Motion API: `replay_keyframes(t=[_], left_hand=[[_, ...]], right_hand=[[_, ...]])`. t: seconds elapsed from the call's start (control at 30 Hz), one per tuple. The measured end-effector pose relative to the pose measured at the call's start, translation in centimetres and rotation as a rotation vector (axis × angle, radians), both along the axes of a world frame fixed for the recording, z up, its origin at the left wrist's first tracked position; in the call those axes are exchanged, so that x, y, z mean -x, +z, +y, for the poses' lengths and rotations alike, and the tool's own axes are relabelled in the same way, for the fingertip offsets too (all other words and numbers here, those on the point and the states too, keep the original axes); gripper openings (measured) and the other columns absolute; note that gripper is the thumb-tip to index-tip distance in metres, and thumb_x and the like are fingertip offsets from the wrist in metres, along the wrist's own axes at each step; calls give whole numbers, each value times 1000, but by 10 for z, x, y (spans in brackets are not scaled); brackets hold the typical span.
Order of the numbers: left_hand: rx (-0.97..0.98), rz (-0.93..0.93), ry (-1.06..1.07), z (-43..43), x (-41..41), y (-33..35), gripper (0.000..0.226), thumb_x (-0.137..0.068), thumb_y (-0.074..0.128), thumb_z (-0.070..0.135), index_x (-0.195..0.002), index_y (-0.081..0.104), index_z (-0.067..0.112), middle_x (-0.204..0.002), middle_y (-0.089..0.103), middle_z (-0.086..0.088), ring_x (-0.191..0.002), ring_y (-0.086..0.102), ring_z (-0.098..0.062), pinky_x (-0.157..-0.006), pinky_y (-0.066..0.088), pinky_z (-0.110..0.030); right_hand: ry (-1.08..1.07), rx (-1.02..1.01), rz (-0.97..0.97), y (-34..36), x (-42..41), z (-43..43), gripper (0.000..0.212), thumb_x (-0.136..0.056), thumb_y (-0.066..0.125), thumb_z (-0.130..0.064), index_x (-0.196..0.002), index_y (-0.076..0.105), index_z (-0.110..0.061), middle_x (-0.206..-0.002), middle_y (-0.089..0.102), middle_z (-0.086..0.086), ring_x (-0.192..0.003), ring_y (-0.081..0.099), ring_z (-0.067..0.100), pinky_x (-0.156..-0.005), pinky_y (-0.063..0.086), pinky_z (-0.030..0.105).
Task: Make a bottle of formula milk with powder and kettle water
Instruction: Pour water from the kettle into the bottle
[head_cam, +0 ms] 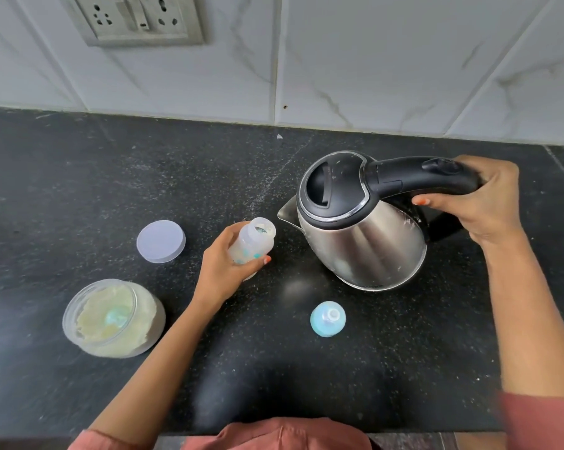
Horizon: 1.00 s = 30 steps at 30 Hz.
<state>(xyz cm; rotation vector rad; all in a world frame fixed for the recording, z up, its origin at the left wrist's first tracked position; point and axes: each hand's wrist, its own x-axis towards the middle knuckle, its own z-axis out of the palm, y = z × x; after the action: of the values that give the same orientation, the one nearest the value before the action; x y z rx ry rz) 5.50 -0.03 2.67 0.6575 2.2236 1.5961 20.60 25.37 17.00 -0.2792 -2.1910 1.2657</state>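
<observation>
My left hand [222, 267] grips a small clear baby bottle [253, 243], which is uncapped, tilted toward the kettle and has powder at its neck. My right hand [482, 199] grips the black handle of a steel kettle [365, 241], which is tipped so its spout points at the bottle mouth, a short gap away. The kettle's black lid is closed. An open round jar of pale formula powder [111, 319] with a blue scoop in it stands at the near left. The bottle's blue teat cap [327, 318] lies on the counter in front of the kettle.
The jar's grey-lilac lid [161, 241] lies flat behind the jar. All of this sits on a black speckled counter [79, 177] backed by white marble tiles. A wall socket plate [134, 17] is at the upper left. The counter's front edge runs along the bottom.
</observation>
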Motion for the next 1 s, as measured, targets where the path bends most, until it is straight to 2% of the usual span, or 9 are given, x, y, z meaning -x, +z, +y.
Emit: replay_keyframes(t=[0.1, 0.23, 0.4, 0.57, 0.7, 0.77, 0.83, 0.93, 1.0], left_hand=[[8, 7, -23, -3, 1, 1, 61, -63, 83, 12, -99, 49, 47, -103, 55, 29, -102, 53, -2, -80, 37, 0], [23, 18, -36, -5, 3, 0, 59, -64, 83, 12, -107, 52, 37, -102, 54, 30, -101, 52, 0, -80, 33, 3], [29, 30, -48, -7, 7, -2, 59, -64, 82, 12, -111, 54, 34, -108, 56, 20, -103, 51, -2, -82, 33, 2], [62, 40, -53, -7, 9, -3, 61, -65, 82, 15, -120, 57, 25, -113, 56, 13, -105, 49, -4, -84, 35, -8], [77, 55, -56, -6, 8, -2, 62, -66, 82, 15, -122, 56, 24, -112, 56, 12, -104, 49, -5, -87, 34, -17], [84, 54, -60, -6, 8, -2, 62, -66, 82, 15, -122, 56, 23, -111, 55, 11, -103, 48, -5, -86, 33, -17], [89, 53, -60, -7, 8, -2, 62, -66, 82, 14, -122, 56, 23, -112, 56, 11, -103, 48, -5, -87, 33, -16], [96, 57, -63, -6, 8, -2, 63, -66, 82, 15, -123, 56, 22, -113, 55, 11, -105, 47, -5, -88, 33, -16], [100, 61, -64, -6, 8, -1, 63, -66, 82, 14, -123, 56, 22, -112, 55, 11, -104, 47, -5, -87, 32, -15]], right_hand=[[24, -27, -31, 5, 5, -7, 33, -47, 76, -65, -76, 68, -50, -72, 65, -34, -67, 61, -9, -60, 45, 8], [36, -66, -66, 9, 11, -12, 34, -47, 77, -65, -76, 68, -49, -73, 66, -32, -67, 61, -7, -61, 45, 10], [26, -99, -116, 15, 14, -16, 36, -45, 75, -68, -75, 67, -50, -72, 65, -34, -66, 60, -8, -61, 44, 9], [30, -129, -140, 20, 15, -19, 37, -46, 76, -66, -78, 67, -51, -75, 65, -35, -69, 60, -10, -63, 44, 7], [30, -131, -155, 22, 14, -21, 44, -46, 76, -66, -82, 70, -41, -74, 65, -34, -68, 60, -10, -62, 44, 7], [30, -144, -161, 23, 13, -21, 46, -46, 76, -66, -83, 69, -39, -73, 65, -35, -67, 59, -11, -60, 43, 6], [31, -158, -165, 24, 13, -22, 41, -46, 75, -66, -80, 69, -44, -73, 64, -35, -66, 60, -11, -59, 42, 5], [41, -177, -173, 23, 13, -21, 57, -45, 73, -69, -90, 65, -35, -71, 63, -36, -65, 59, -11, -59, 41, 4], [26, -206, -182, 21, 14, -19, 56, -43, 76, -65, -85, 65, -29, -71, 63, -36, -65, 59, -11, -59, 42, 4]])
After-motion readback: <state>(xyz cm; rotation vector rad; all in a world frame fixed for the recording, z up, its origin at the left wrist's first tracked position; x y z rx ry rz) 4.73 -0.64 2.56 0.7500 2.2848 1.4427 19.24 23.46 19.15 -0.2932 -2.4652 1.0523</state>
